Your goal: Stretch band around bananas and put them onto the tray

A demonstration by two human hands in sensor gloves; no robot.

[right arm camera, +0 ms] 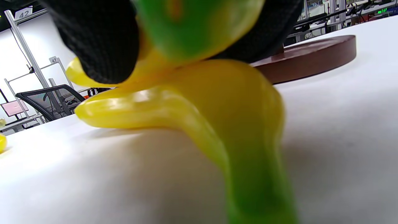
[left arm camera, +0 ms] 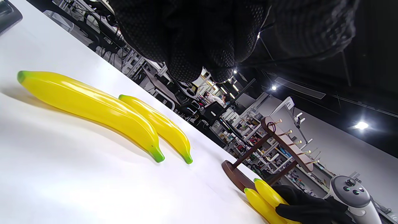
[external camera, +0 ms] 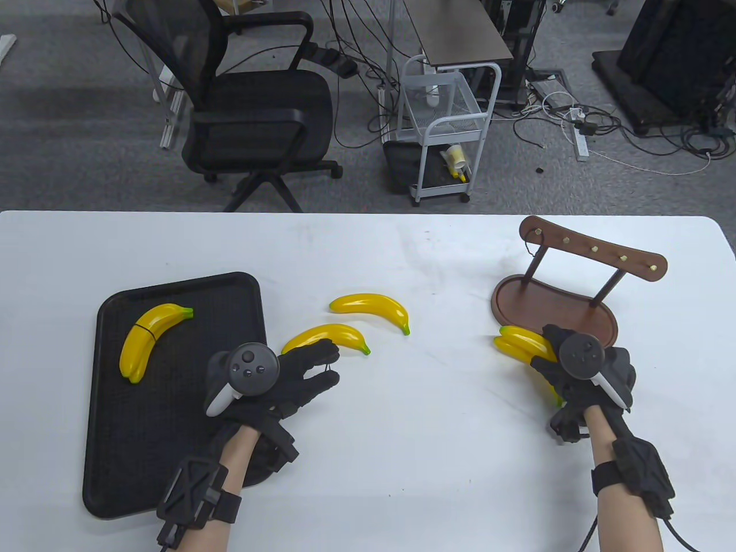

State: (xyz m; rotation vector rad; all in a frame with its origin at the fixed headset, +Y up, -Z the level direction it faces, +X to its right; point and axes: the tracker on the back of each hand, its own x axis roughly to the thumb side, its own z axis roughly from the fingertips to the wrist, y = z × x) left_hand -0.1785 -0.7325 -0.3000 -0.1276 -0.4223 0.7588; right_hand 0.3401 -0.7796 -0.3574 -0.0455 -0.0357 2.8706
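On the black tray at the left lies a banded pair of bananas. Two loose bananas lie on the white table just right of it, also in the left wrist view. My left hand hovers by the nearer one, and a thin black band seems to run between its fingers. My right hand grips another pair of bananas on the table in front of the wooden stand.
A brown wooden stand with a row of pegs sits at the right, and a black band hangs from its leftmost peg. Beyond the table's far edge are an office chair and a white cart.
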